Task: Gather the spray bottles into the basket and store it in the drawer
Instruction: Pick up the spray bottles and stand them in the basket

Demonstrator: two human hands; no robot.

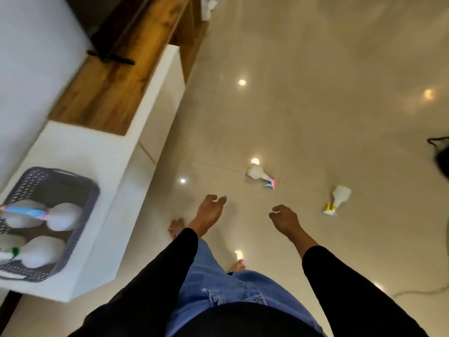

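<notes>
Two white spray bottles lie on the glossy floor: one with a pink and blue trigger (258, 174) ahead of me, one with a yellow trigger (339, 197) further right. A grey perforated basket (91, 198) sits on the white cabinet top at the left, holding several white spray bottles (64, 216). My left hand (210, 209) and my right hand (284, 218) hang over the floor, both holding nothing, fingers loosely curled and apart. The pink-trigger bottle is a short way beyond and between my hands.
A long low cabinet (136, 147) with a white end and wood top (109, 88) runs along the left wall. A black object (441, 154) sits at the right edge. My bare feet (176, 227) stand on the tiled floor.
</notes>
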